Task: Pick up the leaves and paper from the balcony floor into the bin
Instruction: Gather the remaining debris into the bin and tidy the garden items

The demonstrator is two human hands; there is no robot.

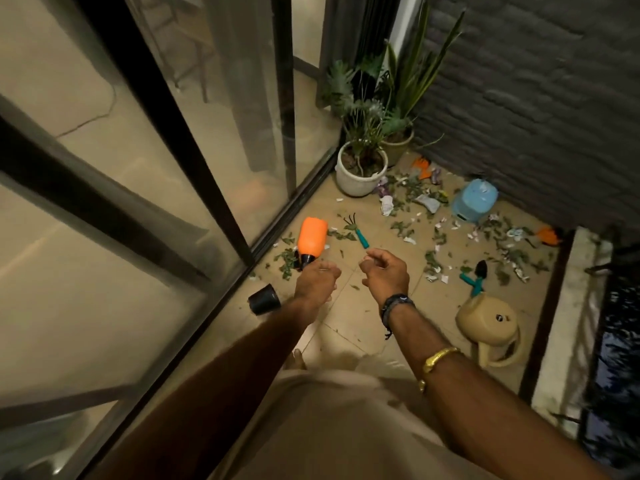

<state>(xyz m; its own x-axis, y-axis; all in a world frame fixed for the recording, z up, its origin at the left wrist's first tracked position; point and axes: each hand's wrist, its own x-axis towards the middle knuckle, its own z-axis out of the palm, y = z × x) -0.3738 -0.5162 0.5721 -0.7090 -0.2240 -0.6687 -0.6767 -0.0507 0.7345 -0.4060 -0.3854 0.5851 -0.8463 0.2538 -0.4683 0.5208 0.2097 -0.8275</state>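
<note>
Leaves [403, 229] and paper scraps [386, 204] are recorded strewn over the tiled balcony floor [353, 320], thickest near the blue bin [474, 200] by the dark brick wall [536, 98]. Glass sliding doors [173, 202] bound the left side — potted plants [362, 168] occupy the far corner. Right hand [386, 273] fingers are loosely curled and apart, with nothing held. Left hand [317, 280] fingers are curled under — any contents cannot be told.

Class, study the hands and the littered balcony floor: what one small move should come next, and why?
Probably bend and lower the left hand to the leaves beside the orange spray bottle: it and the right hand seem empty, that clump lies nearest, and the blue bin sits farther off by the wall.
</note>
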